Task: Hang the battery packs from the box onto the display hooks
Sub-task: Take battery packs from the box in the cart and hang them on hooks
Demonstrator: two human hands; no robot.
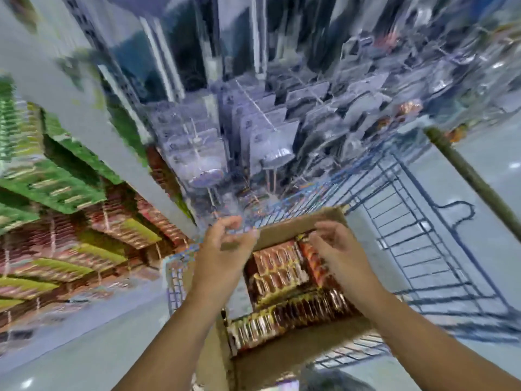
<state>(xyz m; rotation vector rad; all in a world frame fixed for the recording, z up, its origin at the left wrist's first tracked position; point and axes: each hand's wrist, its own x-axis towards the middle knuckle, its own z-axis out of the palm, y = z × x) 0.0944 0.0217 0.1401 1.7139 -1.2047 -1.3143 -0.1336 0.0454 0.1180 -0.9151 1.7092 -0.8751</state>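
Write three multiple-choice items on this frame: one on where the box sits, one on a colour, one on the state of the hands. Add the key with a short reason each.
1. Where does the cardboard box of battery packs sit?
A. In the blue wire cart
B. On the floor
C. On a top shelf

2. What colour are the hanging packs at upper left?
A. Blue
B. Green
C. White

3. What are the left hand and right hand doing?
A. Each grips a battery pack
B. Both rest flat on the floor
C. Both hover over the box, fingers loosely curled, holding nothing that the blur lets one see

Key: 1 A, the cart's wire sides surround the box. 2 B, those rows show green. 3 C, no pack shows in either grip.
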